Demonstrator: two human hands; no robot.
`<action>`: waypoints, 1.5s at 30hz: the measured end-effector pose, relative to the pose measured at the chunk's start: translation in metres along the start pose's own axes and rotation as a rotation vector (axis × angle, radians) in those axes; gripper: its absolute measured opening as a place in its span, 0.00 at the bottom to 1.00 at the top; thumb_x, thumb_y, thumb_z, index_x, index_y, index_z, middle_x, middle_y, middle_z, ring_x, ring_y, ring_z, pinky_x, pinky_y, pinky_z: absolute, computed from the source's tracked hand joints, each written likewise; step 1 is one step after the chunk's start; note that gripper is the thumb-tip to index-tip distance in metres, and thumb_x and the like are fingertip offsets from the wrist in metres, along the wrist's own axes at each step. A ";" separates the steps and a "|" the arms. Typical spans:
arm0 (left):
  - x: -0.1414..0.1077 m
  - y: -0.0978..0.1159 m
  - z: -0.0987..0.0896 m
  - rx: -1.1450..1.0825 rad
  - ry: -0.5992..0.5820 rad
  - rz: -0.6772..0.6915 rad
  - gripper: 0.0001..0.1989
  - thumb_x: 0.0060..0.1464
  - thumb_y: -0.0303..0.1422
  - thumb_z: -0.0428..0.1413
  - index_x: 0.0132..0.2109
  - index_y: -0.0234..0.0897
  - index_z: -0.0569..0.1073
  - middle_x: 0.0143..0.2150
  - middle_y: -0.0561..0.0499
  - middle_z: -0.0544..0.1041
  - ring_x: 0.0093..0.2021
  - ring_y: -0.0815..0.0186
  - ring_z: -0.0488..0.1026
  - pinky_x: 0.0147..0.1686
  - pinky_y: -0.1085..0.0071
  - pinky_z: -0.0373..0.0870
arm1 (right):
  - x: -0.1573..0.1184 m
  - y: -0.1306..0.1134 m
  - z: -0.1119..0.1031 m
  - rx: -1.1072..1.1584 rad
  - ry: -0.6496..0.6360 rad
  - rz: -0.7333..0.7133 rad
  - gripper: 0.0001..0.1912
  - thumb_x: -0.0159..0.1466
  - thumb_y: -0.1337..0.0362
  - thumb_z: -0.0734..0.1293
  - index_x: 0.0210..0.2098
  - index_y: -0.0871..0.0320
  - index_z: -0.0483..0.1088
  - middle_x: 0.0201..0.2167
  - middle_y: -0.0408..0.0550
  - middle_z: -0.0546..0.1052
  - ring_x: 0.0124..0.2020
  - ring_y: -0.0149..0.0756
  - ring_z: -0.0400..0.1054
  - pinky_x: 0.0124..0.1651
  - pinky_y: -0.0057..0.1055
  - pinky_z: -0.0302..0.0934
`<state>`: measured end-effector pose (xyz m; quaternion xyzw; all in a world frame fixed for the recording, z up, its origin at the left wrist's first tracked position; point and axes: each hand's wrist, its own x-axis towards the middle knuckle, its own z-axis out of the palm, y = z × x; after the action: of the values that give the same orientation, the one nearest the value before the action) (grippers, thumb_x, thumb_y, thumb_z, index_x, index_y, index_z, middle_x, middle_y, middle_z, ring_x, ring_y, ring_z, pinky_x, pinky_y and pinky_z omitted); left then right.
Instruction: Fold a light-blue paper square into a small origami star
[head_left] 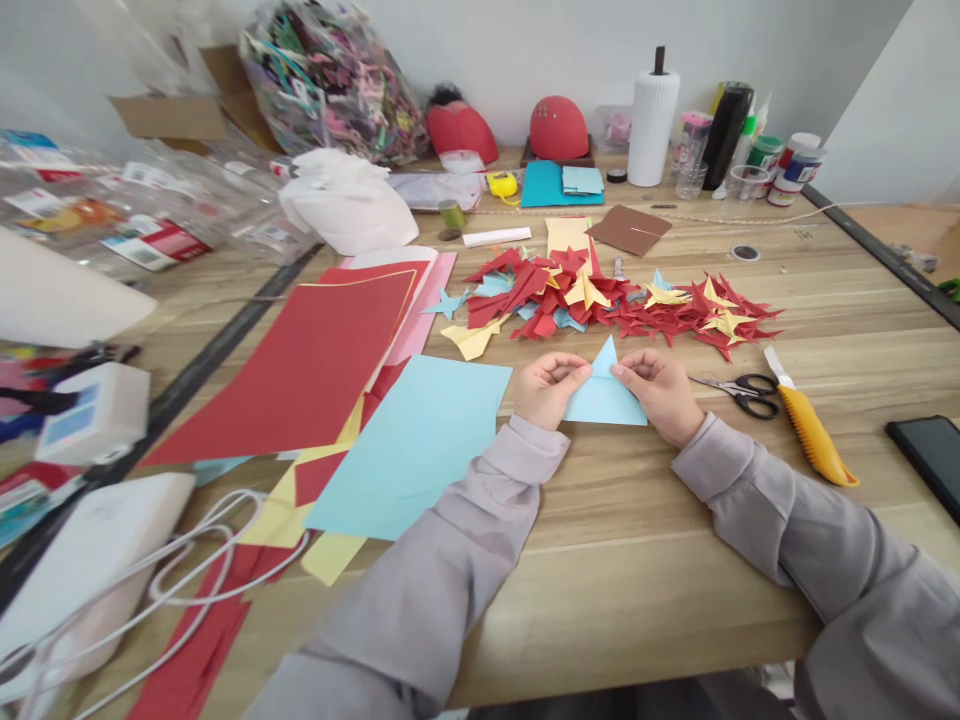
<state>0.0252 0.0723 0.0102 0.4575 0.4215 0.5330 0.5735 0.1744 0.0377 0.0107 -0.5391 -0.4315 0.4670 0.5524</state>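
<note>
Between my two hands is a light blue sheet of paper (pixel 606 402), its top folded into a point. My left hand (pixel 549 388) pinches its left edge between thumb and fingers. On the opposite edge, my right hand (pixel 660 392) pinches it the same way. Just beyond the hands lies a long heap of cut paper stars (pixel 540 290) in red, yellow and blue. Black-handled scissors (pixel 752 393) rest right of my right hand, beside a yellow-handled knife (pixel 816 435). A larger light blue sheet (pixel 420 440) lies left of my left hand.
Red sheets (pixel 300 370) are stacked on the left, near a white cable (pixel 217 550) and a white box-shaped device (pixel 90 570). At the back stand a white bottle (pixel 652 130) and a black bottle (pixel 727 135). A phone (pixel 930 460) lies at the right edge.
</note>
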 end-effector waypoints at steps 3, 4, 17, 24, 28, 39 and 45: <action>0.002 -0.001 -0.001 0.000 0.025 0.004 0.14 0.31 0.37 0.68 0.27 0.35 0.77 0.23 0.53 0.76 0.25 0.70 0.71 0.29 0.72 0.69 | 0.001 0.001 0.000 -0.003 0.005 -0.011 0.25 0.41 0.44 0.75 0.25 0.58 0.68 0.20 0.42 0.72 0.20 0.27 0.60 0.23 0.27 0.52; 0.002 -0.001 -0.001 -0.002 0.033 0.004 0.14 0.31 0.38 0.68 0.27 0.35 0.77 0.23 0.53 0.76 0.25 0.69 0.71 0.29 0.72 0.69 | 0.001 0.001 0.000 -0.001 0.006 -0.011 0.25 0.42 0.44 0.74 0.25 0.58 0.68 0.20 0.42 0.73 0.20 0.27 0.60 0.23 0.27 0.52; 0.001 0.001 0.000 -0.022 0.024 -0.031 0.14 0.31 0.36 0.68 0.28 0.35 0.77 0.25 0.52 0.77 0.27 0.68 0.73 0.31 0.71 0.70 | 0.001 0.001 0.000 -0.007 0.006 -0.021 0.24 0.41 0.45 0.75 0.25 0.57 0.68 0.19 0.41 0.72 0.20 0.28 0.60 0.23 0.27 0.52; -0.001 0.000 -0.002 -0.003 -0.030 0.001 0.16 0.32 0.35 0.68 0.31 0.34 0.76 0.27 0.49 0.79 0.28 0.67 0.75 0.30 0.71 0.71 | 0.000 0.000 0.000 0.009 0.004 -0.010 0.23 0.41 0.47 0.76 0.25 0.57 0.68 0.20 0.42 0.73 0.20 0.28 0.61 0.23 0.27 0.53; 0.000 -0.001 -0.003 -0.001 -0.042 -0.004 0.17 0.32 0.35 0.68 0.33 0.34 0.76 0.27 0.49 0.79 0.27 0.67 0.75 0.29 0.72 0.70 | 0.000 0.000 0.001 0.018 0.006 0.003 0.22 0.41 0.50 0.76 0.25 0.58 0.68 0.20 0.42 0.73 0.21 0.28 0.62 0.24 0.27 0.54; 0.000 0.001 0.000 0.013 -0.015 -0.044 0.18 0.33 0.41 0.68 0.31 0.35 0.78 0.26 0.51 0.78 0.27 0.68 0.73 0.30 0.72 0.70 | 0.000 0.001 0.001 0.043 0.016 -0.021 0.23 0.41 0.48 0.76 0.26 0.58 0.68 0.21 0.42 0.74 0.22 0.28 0.63 0.25 0.27 0.56; -0.002 0.002 0.000 0.034 -0.056 -0.085 0.23 0.27 0.39 0.71 0.33 0.33 0.75 0.23 0.52 0.77 0.23 0.68 0.72 0.25 0.72 0.69 | -0.002 -0.004 0.002 0.068 -0.021 0.027 0.24 0.41 0.45 0.75 0.25 0.57 0.68 0.18 0.40 0.71 0.19 0.27 0.60 0.22 0.26 0.54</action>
<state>0.0245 0.0701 0.0120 0.4636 0.4336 0.4877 0.5993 0.1719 0.0365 0.0145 -0.5210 -0.4137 0.4943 0.5596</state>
